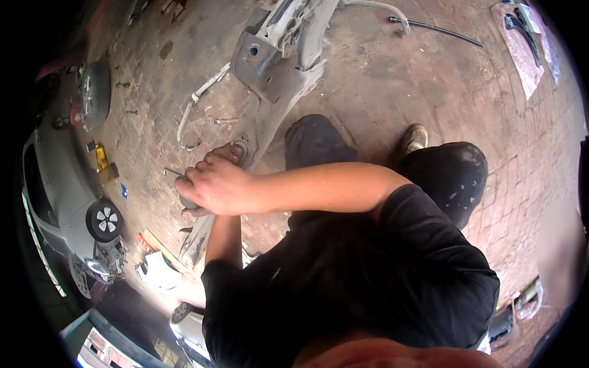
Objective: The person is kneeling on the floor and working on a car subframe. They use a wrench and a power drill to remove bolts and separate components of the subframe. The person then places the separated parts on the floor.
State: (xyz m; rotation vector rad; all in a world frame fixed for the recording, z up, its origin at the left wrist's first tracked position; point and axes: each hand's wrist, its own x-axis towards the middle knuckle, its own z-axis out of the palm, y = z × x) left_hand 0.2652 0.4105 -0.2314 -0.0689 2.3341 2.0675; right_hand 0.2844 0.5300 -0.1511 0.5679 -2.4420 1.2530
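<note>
A long grey, dirty metal car part with holes runs from the top of the view down under my hands. My right hand is closed over a tool, whose bent thin metal end sticks out at its left; the rest is hidden. My left hand is largely under the right one, its curled fingers showing at a round fitting on the part; what they grip is unclear. A small wrench lies on the floor just above them.
My knees are bent on the brick floor. A white hose, black rod and plastic-wrapped parts lie around. A loose wheel, yellow container and grey car are at left; another car is behind.
</note>
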